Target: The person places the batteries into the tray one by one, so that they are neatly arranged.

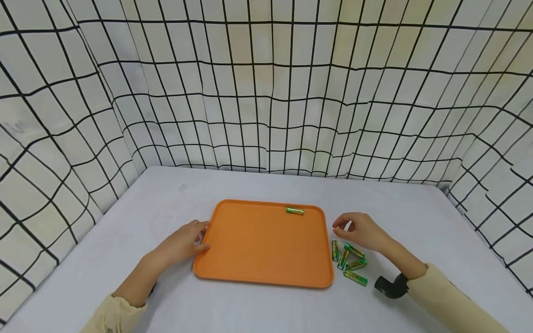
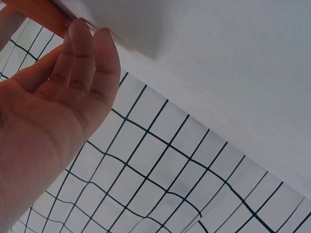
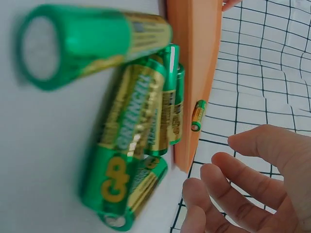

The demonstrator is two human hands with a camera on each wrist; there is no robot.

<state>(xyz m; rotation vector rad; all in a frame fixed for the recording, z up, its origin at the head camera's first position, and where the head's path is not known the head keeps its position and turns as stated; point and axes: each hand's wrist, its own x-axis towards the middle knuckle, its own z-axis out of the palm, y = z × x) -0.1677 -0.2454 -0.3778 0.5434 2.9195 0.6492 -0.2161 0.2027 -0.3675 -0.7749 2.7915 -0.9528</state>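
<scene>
- batteries (image 1: 356, 277), in the head view: five lie on the desk (image 1: 266, 307) just nearside of the right hand (image 1: 366, 231), beside the orange tray (image 1: 266, 245); one lone battery (image 1: 295, 211) lies inside the tray's far rim, left of that hand.
- also there: the right hand's fingers curve loosely, holding nothing; the left hand (image 1: 179, 243), well apart from it, touches the tray's left edge.
- left wrist view: that hand's fingers look relaxed against the edge; lifting there would probably tilt the tray and roll the lone battery.
- right wrist view: thumb and fingers stand apart; the cells crowd together, so a careless grab could send neighbours rolling, being round.
- white desk; beyond both hands, white walls with a black grid (image 1: 270, 97).
</scene>
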